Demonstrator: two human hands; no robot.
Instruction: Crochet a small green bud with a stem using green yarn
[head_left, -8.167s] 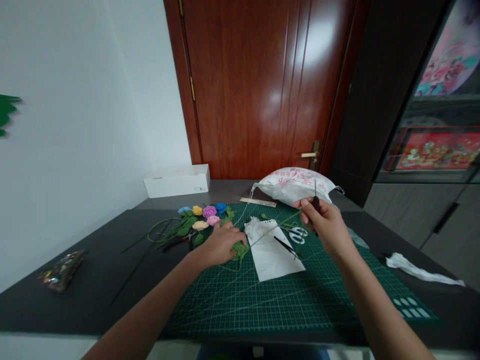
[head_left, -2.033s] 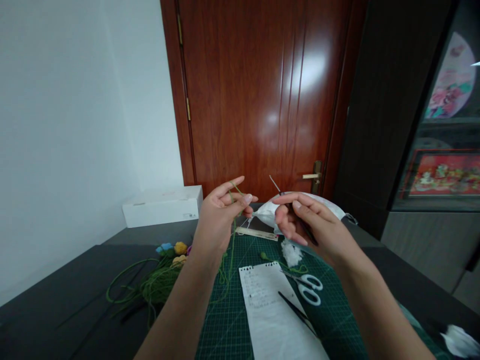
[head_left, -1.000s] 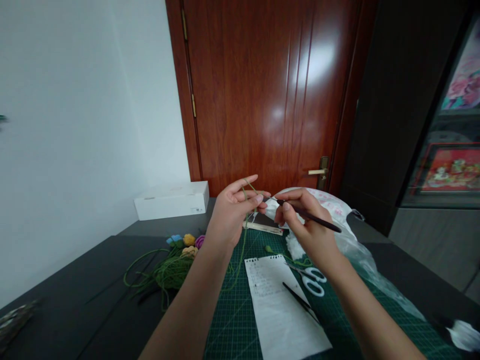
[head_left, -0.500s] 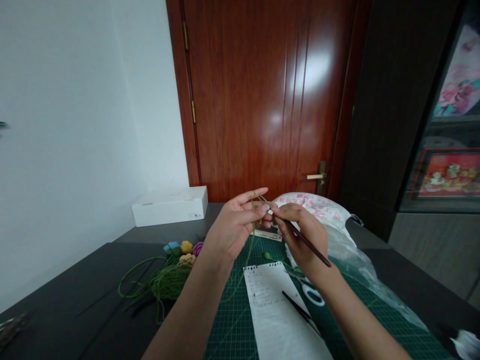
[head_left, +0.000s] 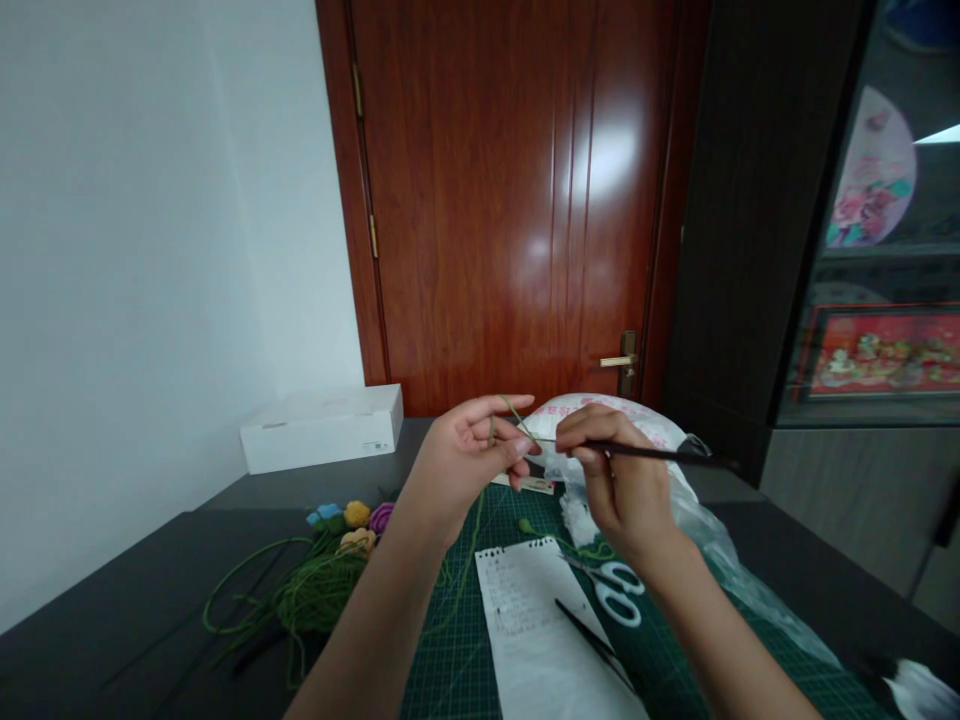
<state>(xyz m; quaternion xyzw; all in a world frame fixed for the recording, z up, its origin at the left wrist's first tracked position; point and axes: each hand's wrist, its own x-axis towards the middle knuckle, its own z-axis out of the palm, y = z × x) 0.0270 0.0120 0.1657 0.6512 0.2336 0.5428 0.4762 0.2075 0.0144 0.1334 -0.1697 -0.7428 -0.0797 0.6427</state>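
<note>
My left hand [head_left: 480,450] is raised over the table with its index finger stretched out and green yarn [head_left: 514,410] looped over it. Its thumb and middle finger pinch the worked end of that yarn, mostly hidden by the fingertips. My right hand [head_left: 619,470] grips a crochet hook [head_left: 660,452] with a dark handle, held nearly level. The hook's thin metal tip reaches left to the yarn at my left fingertips. From my left hand the strand hangs down toward the mat, and a tangled green yarn bundle [head_left: 319,590] lies left of my forearm.
A notepad sheet [head_left: 525,600] with a dark pen [head_left: 592,640] lies on the green cutting mat [head_left: 450,640]. White-handled scissors [head_left: 619,595] sit beside it. Crocheted flowers [head_left: 357,515] rest by the yarn. Behind stand a white box [head_left: 322,430] and a white plastic bag [head_left: 667,425].
The crochet hook has swung from a steep slant to nearly level, and my right hand has drawn slightly away from the left. The view has shifted a little to the right.
</note>
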